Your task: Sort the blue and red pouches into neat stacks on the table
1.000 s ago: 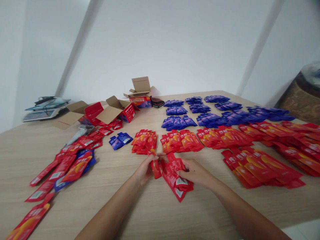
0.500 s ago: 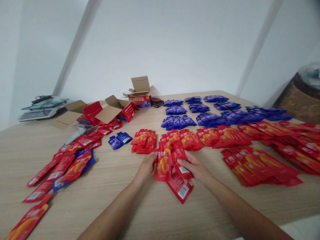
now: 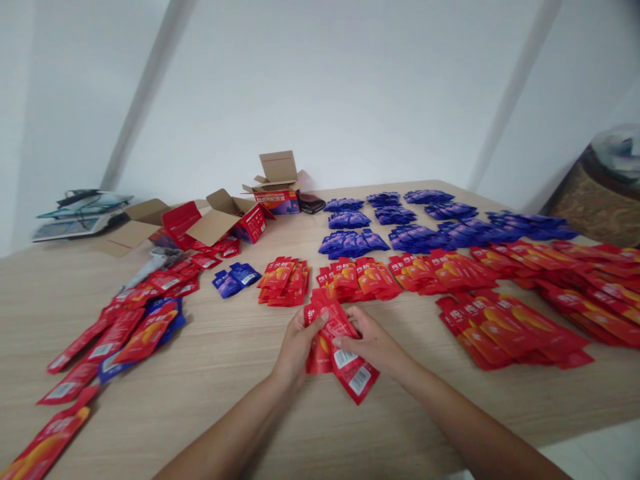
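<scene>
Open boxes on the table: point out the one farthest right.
The box just left of the dark flat item, its printed front facing the camera; the other open boxes sit further left.

The left hand (image 3: 291, 347) and right hand (image 3: 376, 343) grip overlapping red pouches (image 3: 345, 363) over the wood-grain table (image 3: 227, 353). Toward its far edge lie piles of blue pouches (image 3: 353, 243), with opened cardboard cartons (image 3: 276, 202) nearer the far left corner.

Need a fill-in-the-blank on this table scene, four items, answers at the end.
The left hand and right hand hold pouches that are mainly ____.
The small blue pair lies to the hands' ____.
The rearmost piles are colored ____.
The back carton has flaps that are ____, not closed.
Missing words: red; left; blue; open.
</scene>
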Available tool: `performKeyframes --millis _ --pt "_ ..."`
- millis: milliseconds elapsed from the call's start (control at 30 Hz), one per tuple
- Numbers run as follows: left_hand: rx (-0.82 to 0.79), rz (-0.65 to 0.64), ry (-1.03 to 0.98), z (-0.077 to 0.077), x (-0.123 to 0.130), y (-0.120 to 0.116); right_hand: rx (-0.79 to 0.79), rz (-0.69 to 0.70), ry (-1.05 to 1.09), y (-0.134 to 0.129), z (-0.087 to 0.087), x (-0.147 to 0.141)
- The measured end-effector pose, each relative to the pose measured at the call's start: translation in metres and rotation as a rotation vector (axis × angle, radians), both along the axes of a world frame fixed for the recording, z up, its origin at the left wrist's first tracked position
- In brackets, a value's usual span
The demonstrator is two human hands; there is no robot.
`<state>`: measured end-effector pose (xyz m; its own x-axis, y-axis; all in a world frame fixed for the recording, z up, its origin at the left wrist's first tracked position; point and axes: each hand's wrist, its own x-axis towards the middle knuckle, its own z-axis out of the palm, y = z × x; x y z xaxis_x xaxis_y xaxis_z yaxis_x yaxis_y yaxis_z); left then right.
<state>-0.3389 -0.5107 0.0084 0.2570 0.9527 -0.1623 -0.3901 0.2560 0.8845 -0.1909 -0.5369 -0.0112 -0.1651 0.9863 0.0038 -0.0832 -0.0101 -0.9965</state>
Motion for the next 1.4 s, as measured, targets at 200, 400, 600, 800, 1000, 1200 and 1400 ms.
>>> performKeyframes --millis 200,400,600,800,1000,1200,1400 --pt "-0.213 0.065 -0.087 0.005 0.004 0.004 0.130 -0.212 -0.007 0.001 0.012 0.009" --pt "-0.247 -0.046 -0.247 0.011 0.008 -0.005 0.430 -0.284 -0.823 -0.013 0.021 -0.011" --pt "-0.129 0.140 -0.127 0.001 -0.002 0.007 0.570 -0.120 -0.747 -0.016 0.020 -0.012" --pt "-0.058 0.226 -0.164 0.003 -0.021 0.032 0.407 -0.018 -1.121 -0.021 0.008 -0.003" --pt "-0.122 0.236 -0.089 0.004 -0.021 0.031 0.236 0.091 -1.085 -0.025 0.005 -0.005" --pt "-0.157 0.228 -0.101 0.004 -0.021 0.029 0.199 -0.116 -0.878 -0.007 0.004 0.022" --pt "-0.213 0.126 -0.150 -0.008 0.002 0.007 0.372 -0.287 -0.938 0.000 0.007 -0.007"
